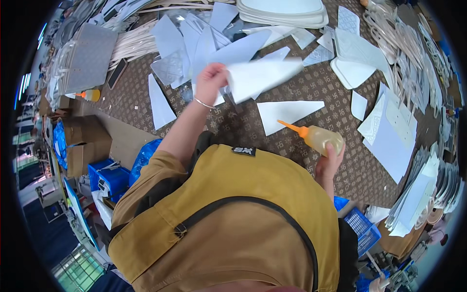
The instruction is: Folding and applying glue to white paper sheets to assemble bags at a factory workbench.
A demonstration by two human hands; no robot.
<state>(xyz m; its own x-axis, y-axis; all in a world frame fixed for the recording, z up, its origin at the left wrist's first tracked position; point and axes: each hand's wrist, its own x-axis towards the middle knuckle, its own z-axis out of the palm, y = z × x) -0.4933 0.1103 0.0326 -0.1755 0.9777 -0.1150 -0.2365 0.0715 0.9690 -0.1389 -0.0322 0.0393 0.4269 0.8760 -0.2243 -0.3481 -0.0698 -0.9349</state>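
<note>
Visibly, left fingers [217,72] pinch a white sheet [265,77]; right fingers [332,152] clasp a squeeze bottle [319,137].

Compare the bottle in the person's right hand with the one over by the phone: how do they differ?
The held bottle is in the right hand; the other bottle is untouched, near the phone.
The held bottle looks larger in the picture than the other bottle.
The held bottle looks paler; the other bottle looks deeper yellow.
Both have orange nozzles.

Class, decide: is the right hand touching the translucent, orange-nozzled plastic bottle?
Touching: head view shows the right hand closed around the bottle near its base.
</note>
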